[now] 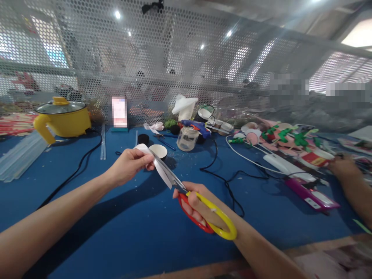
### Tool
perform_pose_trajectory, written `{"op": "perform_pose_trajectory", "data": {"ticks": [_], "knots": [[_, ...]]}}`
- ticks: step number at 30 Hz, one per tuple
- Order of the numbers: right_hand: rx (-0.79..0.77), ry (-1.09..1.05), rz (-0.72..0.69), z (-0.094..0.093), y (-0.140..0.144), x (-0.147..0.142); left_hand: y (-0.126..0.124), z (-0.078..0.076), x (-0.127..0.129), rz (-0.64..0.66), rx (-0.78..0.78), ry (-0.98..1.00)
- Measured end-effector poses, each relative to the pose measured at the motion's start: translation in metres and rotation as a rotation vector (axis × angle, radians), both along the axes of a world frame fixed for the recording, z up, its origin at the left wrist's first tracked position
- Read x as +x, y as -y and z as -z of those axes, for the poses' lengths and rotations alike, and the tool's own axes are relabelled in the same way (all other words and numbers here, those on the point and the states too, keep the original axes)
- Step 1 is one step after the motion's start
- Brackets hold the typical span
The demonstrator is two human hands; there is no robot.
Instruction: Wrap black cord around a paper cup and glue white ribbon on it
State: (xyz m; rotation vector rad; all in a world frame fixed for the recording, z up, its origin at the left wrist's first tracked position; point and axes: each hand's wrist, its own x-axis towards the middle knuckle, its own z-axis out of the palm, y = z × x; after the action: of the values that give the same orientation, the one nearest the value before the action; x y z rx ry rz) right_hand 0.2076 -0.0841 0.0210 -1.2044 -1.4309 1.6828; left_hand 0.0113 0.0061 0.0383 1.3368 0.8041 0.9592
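Note:
My left hand (129, 164) pinches a small white piece of paper (157, 162) above the blue table (122, 232). My right hand (203, 207) grips scissors (200, 205) with one red and one yellow handle loop. The metal blades point up and left and lie against the paper's lower edge. Both hands hover over the table's middle front.
A yellow pot (62, 118) with a lid stands at the back left, its black cable (78, 166) trailing forward. A glass jar (187, 138), a blue glue gun (194, 126) and a small white cup (158, 151) sit behind. Another person's hand (345, 168) rests at the right among craft pieces.

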Motion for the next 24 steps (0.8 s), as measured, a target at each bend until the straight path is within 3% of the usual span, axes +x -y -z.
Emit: {"op": "perform_pose_trajectory", "data": {"ticks": [12,24], "knots": [[0.105,0.016,-0.072,0.0016,-0.0043,0.004,0.0018,0.0021,0.001,0.049,0.007,-0.034],[0.032,-0.007,-0.046,0.0022,-0.0021,0.0043,0.0003,0.0,-0.0005,0.093,0.027,-0.06]]}}
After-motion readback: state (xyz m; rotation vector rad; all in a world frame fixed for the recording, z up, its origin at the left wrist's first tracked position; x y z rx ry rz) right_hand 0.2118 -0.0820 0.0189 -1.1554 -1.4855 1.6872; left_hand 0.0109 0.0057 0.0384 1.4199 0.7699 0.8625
